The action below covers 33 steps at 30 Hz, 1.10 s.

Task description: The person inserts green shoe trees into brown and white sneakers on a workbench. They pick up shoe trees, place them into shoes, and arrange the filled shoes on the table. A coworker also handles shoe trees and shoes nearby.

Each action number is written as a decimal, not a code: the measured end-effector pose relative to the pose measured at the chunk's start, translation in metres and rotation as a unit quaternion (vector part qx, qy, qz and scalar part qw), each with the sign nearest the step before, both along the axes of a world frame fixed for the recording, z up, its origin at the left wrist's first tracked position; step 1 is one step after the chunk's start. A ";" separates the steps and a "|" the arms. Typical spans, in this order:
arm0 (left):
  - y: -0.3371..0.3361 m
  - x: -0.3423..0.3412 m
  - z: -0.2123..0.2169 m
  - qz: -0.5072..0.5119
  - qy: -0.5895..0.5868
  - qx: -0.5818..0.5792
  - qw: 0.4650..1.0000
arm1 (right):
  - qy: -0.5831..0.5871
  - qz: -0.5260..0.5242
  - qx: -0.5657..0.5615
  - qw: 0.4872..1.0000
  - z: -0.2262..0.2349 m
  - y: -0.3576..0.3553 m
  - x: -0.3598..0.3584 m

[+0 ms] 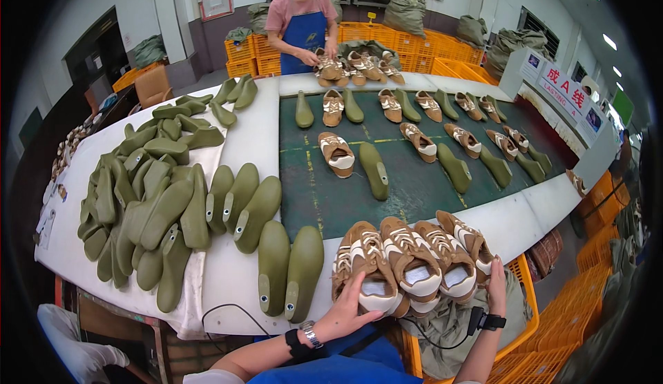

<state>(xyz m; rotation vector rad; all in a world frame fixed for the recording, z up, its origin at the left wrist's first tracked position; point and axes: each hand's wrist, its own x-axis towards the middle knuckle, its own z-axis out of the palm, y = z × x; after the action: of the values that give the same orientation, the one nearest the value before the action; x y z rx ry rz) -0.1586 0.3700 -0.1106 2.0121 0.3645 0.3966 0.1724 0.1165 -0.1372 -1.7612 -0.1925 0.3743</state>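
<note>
A broad white tabletop (235, 289) frames a green surface (414, 199) with bare room just beyond the near shoes, while green foot forms (169, 211) crowd the left and an orange crate (534, 308) sits below the near edge. The row of brown shoes (412, 254) lies between the hands, long axes pointing away, openings nearest; the left hand (351, 306), spread wide, touches its left end, the right hand (496, 291), fingers extended, its right.

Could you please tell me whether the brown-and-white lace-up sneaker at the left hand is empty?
The sneaker looks empty: its pale interior shows through the opening.
</note>
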 end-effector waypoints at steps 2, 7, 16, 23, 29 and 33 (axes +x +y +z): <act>0.001 0.006 -0.001 0.000 -0.018 0.007 1.000 | -0.075 0.010 -0.004 0.997 -0.004 0.001 0.005; 0.013 -0.017 0.012 0.007 0.008 0.050 0.999 | -0.210 -0.026 -0.110 0.971 0.025 0.021 -0.021; 0.068 -0.132 0.039 0.204 0.031 0.304 0.930 | -0.077 0.612 -0.047 0.785 0.044 0.104 -0.212; 0.044 -0.142 0.012 0.043 0.238 0.382 0.892 | -0.226 0.703 -0.241 0.630 -0.059 0.118 -0.244; 0.063 -0.116 -0.003 -0.015 0.306 0.434 0.847 | -0.214 0.602 -0.194 0.744 -0.068 0.091 -0.231; 0.093 -0.085 0.001 -0.097 0.393 0.389 0.827 | -0.326 0.408 -0.173 0.835 -0.080 0.057 -0.208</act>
<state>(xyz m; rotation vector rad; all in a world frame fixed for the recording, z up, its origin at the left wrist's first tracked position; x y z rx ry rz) -0.2439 0.4625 -0.1100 2.9412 0.5437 -0.5555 -0.0356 0.1740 -0.2173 -2.0408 -1.4821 0.4067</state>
